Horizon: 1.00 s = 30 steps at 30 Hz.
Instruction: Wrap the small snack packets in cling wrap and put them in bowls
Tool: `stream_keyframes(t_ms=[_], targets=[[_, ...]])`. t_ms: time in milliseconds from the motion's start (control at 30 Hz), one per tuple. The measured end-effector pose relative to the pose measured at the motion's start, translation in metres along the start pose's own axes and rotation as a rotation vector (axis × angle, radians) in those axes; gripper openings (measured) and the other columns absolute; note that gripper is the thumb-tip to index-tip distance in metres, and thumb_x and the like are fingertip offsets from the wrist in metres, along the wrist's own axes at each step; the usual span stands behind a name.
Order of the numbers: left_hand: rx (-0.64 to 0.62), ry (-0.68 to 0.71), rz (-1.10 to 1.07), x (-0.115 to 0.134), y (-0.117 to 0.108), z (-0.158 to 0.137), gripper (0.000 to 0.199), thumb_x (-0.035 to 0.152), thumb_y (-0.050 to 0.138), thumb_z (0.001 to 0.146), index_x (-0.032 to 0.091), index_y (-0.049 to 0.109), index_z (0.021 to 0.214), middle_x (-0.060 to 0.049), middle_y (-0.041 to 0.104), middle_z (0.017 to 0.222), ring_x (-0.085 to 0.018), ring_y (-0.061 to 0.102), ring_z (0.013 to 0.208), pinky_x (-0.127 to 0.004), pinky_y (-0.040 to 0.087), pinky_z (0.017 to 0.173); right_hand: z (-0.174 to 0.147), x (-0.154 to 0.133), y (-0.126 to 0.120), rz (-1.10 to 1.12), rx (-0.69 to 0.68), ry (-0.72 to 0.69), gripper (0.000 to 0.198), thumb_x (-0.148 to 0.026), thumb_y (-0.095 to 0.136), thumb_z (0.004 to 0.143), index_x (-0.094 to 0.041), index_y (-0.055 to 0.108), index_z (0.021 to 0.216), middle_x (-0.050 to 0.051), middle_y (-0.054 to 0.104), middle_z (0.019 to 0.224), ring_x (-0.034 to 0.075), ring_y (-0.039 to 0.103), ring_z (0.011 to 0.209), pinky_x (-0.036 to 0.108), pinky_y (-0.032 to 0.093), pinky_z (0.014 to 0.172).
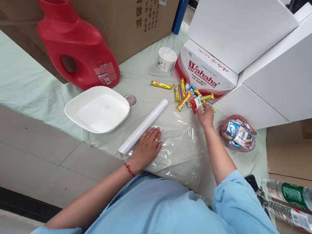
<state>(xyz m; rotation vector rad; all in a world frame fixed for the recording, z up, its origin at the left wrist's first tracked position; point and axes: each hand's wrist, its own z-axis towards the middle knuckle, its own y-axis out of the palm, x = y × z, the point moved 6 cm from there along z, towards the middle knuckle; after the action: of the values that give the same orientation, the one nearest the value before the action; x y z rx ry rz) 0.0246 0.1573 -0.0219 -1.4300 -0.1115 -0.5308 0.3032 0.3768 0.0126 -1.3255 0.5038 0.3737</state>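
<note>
My left hand (147,146) lies flat, fingers stretched out, on a sheet of clear plastic (181,145). Just left of its fingers is a white roll (143,127), lying at a slant. My right hand (206,116) reaches to a pile of small wrapped snacks, its fingers closed on a red-and-white snack packet (197,104). Around that packet lie several yellow-wrapped snack bars (183,101), with one yellow bar (161,85) apart to the left. A pink bowl (236,148) holding several wrapped snacks stands to the right of my right forearm.
A white basin (97,120) and a red detergent bottle (82,49) stand at the left. Behind the snacks are a Wahaha carton (205,72) and a paper cup (166,60). A large cardboard box (119,12) is at the back; plastic bottles (293,193) lie at right.
</note>
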Motion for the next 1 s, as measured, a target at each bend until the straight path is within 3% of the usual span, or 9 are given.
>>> stream_keyframes(t_ms=[100, 233, 367, 500, 633, 767, 833, 900, 1000], targets=[[0.006, -0.001, 0.000, 0.000, 0.000, 0.000, 0.054, 0.034, 0.041, 0.109, 0.010, 0.057, 0.154, -0.017, 0.054, 0.163, -0.030, 0.048, 0.155, -0.052, 0.034, 0.133, 0.012, 0.002, 0.016, -0.118, -0.025, -0.001, 0.072, -0.042, 0.076, 0.080, -0.010, 0.060, 0.142, 0.024, 0.062, 0.140, 0.039, 0.059, 0.125, 0.056, 0.044, 0.113], [0.010, -0.003, -0.009, 0.000, -0.001, 0.000, 0.053, 0.034, 0.042, 0.108, 0.011, 0.058, 0.153, -0.017, 0.055, 0.162, -0.030, 0.050, 0.154, -0.051, 0.033, 0.133, 0.016, 0.006, 0.023, -0.125, -0.062, -0.034, 0.063, -0.039, 0.070, 0.084, -0.011, 0.064, 0.140, 0.022, 0.067, 0.133, 0.035, 0.063, 0.114, 0.053, 0.049, 0.107], [-0.002, -0.008, -0.007, 0.000, -0.002, 0.001, 0.053, 0.033, 0.041, 0.108, 0.010, 0.059, 0.152, -0.017, 0.055, 0.162, -0.030, 0.049, 0.154, -0.049, 0.034, 0.132, 0.013, 0.008, 0.003, -0.076, -0.070, 0.013, 0.052, -0.040, 0.063, 0.087, -0.010, 0.071, 0.128, 0.019, 0.074, 0.117, 0.032, 0.065, 0.105, 0.047, 0.051, 0.100], [-0.005, -0.011, -0.012, 0.001, -0.003, 0.002, 0.052, 0.032, 0.042, 0.108, 0.010, 0.060, 0.151, -0.017, 0.056, 0.161, -0.030, 0.050, 0.153, -0.048, 0.035, 0.131, -0.012, 0.007, -0.032, 0.233, -0.073, 0.096, 0.046, -0.045, 0.053, 0.088, -0.014, 0.073, 0.116, 0.012, 0.077, 0.104, 0.025, 0.065, 0.091, 0.037, 0.053, 0.083], [-0.008, -0.007, -0.010, 0.001, -0.003, 0.001, 0.051, 0.033, 0.042, 0.108, 0.010, 0.060, 0.151, -0.017, 0.057, 0.161, -0.030, 0.050, 0.153, -0.047, 0.035, 0.131, -0.075, 0.000, -0.032, 0.510, -0.456, 0.229, 0.042, -0.059, 0.057, 0.086, -0.019, 0.072, 0.088, 0.001, 0.064, 0.066, 0.017, 0.051, 0.057, 0.028, 0.040, 0.054], [-0.018, -0.013, -0.008, -0.001, -0.001, 0.001, 0.053, 0.033, 0.042, 0.108, 0.012, 0.057, 0.154, -0.016, 0.055, 0.163, -0.031, 0.048, 0.155, -0.050, 0.035, 0.130, -0.137, -0.013, -0.018, 0.414, -0.688, 0.255, 0.059, -0.074, 0.055, 0.090, -0.020, 0.069, 0.069, -0.001, 0.052, 0.049, 0.016, 0.045, 0.045, 0.029, 0.038, 0.049], [-0.027, -0.018, -0.014, -0.002, 0.000, 0.001, 0.053, 0.034, 0.042, 0.108, 0.012, 0.057, 0.154, -0.016, 0.054, 0.164, -0.031, 0.047, 0.156, -0.050, 0.036, 0.130, -0.147, -0.019, -0.020, 0.226, -0.612, 0.147, 0.068, -0.078, 0.044, 0.096, -0.020, 0.071, 0.072, 0.005, 0.062, 0.059, 0.019, 0.057, 0.055, 0.031, 0.045, 0.057], [-0.034, -0.022, -0.016, -0.001, 0.001, 0.001, 0.053, 0.034, 0.042, 0.108, 0.011, 0.057, 0.154, -0.016, 0.053, 0.164, -0.031, 0.046, 0.156, -0.050, 0.036, 0.130, -0.147, -0.027, -0.035, 0.023, -0.383, -0.016, 0.067, -0.074, 0.040, 0.102, -0.019, 0.078, 0.091, 0.012, 0.076, 0.088, 0.025, 0.069, 0.078, 0.035, 0.053, 0.072], [-0.039, -0.026, -0.013, -0.001, 0.001, 0.001, 0.053, 0.035, 0.040, 0.108, 0.011, 0.057, 0.154, -0.016, 0.054, 0.164, -0.031, 0.046, 0.156, -0.051, 0.036, 0.129, -0.152, -0.039, -0.048, -0.097, -0.237, -0.185, 0.058, -0.065, 0.044, 0.105, -0.021, 0.076, 0.125, 0.015, 0.075, 0.126, 0.028, 0.073, 0.107, 0.038, 0.057, 0.090]])
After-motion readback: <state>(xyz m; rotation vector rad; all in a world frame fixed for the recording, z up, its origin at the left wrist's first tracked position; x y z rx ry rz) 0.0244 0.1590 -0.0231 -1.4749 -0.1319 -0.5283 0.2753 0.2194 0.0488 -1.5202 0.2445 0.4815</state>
